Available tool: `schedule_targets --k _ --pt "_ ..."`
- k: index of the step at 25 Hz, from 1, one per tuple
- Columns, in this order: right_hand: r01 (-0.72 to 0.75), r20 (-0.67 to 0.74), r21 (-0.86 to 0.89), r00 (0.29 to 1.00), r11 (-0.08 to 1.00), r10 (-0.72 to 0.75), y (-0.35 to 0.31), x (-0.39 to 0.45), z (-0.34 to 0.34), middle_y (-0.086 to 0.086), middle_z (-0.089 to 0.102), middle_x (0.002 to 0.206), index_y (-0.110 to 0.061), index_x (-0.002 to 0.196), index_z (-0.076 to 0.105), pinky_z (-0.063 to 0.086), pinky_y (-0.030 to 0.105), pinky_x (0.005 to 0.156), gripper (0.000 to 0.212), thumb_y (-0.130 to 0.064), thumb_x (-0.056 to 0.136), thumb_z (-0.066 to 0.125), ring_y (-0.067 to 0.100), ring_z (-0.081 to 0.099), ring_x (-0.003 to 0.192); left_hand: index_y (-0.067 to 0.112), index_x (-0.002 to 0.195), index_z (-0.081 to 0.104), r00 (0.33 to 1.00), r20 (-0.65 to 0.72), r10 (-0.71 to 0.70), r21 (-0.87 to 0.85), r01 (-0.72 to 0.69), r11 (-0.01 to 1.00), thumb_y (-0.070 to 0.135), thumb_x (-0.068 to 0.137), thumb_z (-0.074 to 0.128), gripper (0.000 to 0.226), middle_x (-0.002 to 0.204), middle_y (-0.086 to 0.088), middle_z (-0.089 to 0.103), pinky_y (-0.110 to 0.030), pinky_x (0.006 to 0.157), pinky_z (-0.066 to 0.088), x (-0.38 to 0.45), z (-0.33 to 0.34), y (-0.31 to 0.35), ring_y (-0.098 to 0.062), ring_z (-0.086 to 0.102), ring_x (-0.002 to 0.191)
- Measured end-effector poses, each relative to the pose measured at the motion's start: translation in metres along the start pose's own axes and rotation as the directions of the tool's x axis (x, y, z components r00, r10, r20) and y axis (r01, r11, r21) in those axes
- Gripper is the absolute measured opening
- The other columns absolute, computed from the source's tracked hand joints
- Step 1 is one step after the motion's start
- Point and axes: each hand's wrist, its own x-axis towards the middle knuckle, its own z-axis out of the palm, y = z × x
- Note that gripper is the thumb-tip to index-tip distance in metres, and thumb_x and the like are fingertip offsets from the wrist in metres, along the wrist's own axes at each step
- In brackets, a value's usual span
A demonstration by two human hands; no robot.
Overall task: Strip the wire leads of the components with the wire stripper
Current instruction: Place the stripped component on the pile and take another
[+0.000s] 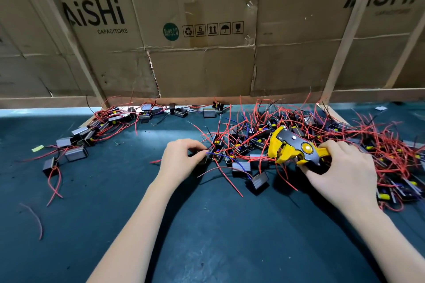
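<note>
**2 hands busy at the wire pile**

The right hand (345, 167) has its fingers curled tight around the handles of the yellow wire stripper (292, 147), which points left over the big tangle of red wires (345, 135). The left hand (181, 158) pinches a small black part (215, 153) at the pile's edge on the blue table (207, 236).

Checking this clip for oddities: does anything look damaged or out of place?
The cardboard backing is torn along its seams. One loose red wire lies alone at the mat's left, away from both piles.
</note>
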Motion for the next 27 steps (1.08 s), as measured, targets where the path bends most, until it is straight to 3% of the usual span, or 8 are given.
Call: schedule_targets --k 2,4,7,10,14,17,21,27 --pt "-0.005 0.0 0.003 1.0 1.0 0.005 0.0 0.0 0.0 0.007 0.061 0.076 -0.01 0.082 0.063 0.037 0.042 0.076 0.044 -0.037 0.06 0.089 0.035 0.059 0.08 0.023 0.074 0.075 0.988 -0.096 -0.122 -0.204 0.101 0.974 0.016 0.084 0.076 0.012 0.072 0.012 0.072 -0.014 0.072 0.044 0.002 -0.006 0.001 0.005 0.062 0.067" --pt "-0.009 0.001 0.007 1.0 1.0 0.009 0.0 0.0 0.0 0.006 0.061 0.076 -0.01 0.083 0.063 0.036 0.042 0.075 0.043 -0.037 0.061 0.089 0.035 0.059 0.081 0.023 0.077 0.074 0.971 -0.108 -0.214 -0.492 0.135 0.86 0.011 0.086 0.073 0.014 0.076 0.008 0.075 -0.02 0.079 0.049 0.003 -0.017 0.006 -0.004 0.068 0.074" --pt "-0.021 -0.009 0.031 1.0 0.999 0.022 -0.002 0.001 0.0 0.005 0.062 0.077 -0.011 0.083 0.063 0.036 0.041 0.075 0.041 -0.034 0.061 0.088 0.034 0.06 0.081 0.02 0.081 0.073 0.994 0.067 -0.087 -0.697 0.109 0.708 0.006 0.086 0.07 0.015 0.081 -0.004 0.077 -0.023 0.081 0.055 -0.001 -0.031 0.029 -0.017 0.073 0.081" --pt "-0.026 -0.019 0.036 0.999 0.999 0.027 -0.004 0.0 -0.001 0.005 0.062 0.077 -0.011 0.083 0.064 0.036 0.041 0.074 0.04 -0.033 0.06 0.088 0.035 0.06 0.08 0.013 0.084 0.067 0.956 0.286 0.064 -0.725 0.172 0.667 0.005 0.087 0.066 0.009 0.078 -0.008 0.075 -0.025 0.076 0.053 -0.013 -0.02 0.055 -0.017 0.073 0.076" --pt "-0.053 -0.014 0.003 0.998 0.999 0.053 -0.008 -0.003 0.002 0.009 0.063 0.082 -0.008 0.088 0.065 0.036 0.043 0.077 0.045 -0.039 0.062 0.085 0.036 0.058 0.083 0.011 0.085 0.064 0.898 0.42 0.133 -0.709 0.233 0.665 0.001 0.091 0.061 0.012 0.077 -0.007 0.074 -0.027 0.076 0.054 -0.025 0.002 0.074 -0.019 0.071 0.075" --pt "-0.042 -0.016 -0.041 0.999 0.998 0.041 -0.012 -0.005 0.003 0.011 0.062 0.084 -0.006 0.091 0.064 0.035 0.042 0.077 0.053 -0.05 0.062 0.071 0.036 0.057 0.084 0.007 0.086 0.065 0.87 0.465 0.162 -0.717 0.263 0.646 0.004 0.089 0.066 0.004 0.079 -0.011 0.075 -0.026 0.078 0.051 -0.032 0.012 0.081 -0.021 0.071 0.078" --pt "0.028 -0.036 -0.056 0.999 0.998 -0.03 -0.019 -0.007 0.005 0.01 0.06 0.082 -0.006 0.091 0.064 0.036 0.042 0.076 0.056 -0.05 0.06 0.073 0.035 0.056 0.082 0.009 0.085 0.069 0.872 0.482 0.088 -0.683 0.311 0.66 0.007 0.087 0.07 0.004 0.085 -0.014 0.076 -0.022 0.079 0.054 -0.036 0.022 0.083 -0.02 0.073 0.083" --pt "0.031 -0.061 -0.042 0.998 0.999 -0.034 -0.019 -0.007 0.004 0.007 0.059 0.08 -0.007 0.089 0.064 0.035 0.04 0.075 0.059 -0.059 0.063 0.056 0.033 0.055 0.08 0.009 0.085 0.067 0.878 0.476 0.047 -0.67 0.328 0.666 0.009 0.089 0.068 0.004 0.084 -0.014 0.076 -0.018 0.079 0.052 -0.036 0.027 0.081 -0.019 0.073 0.084"
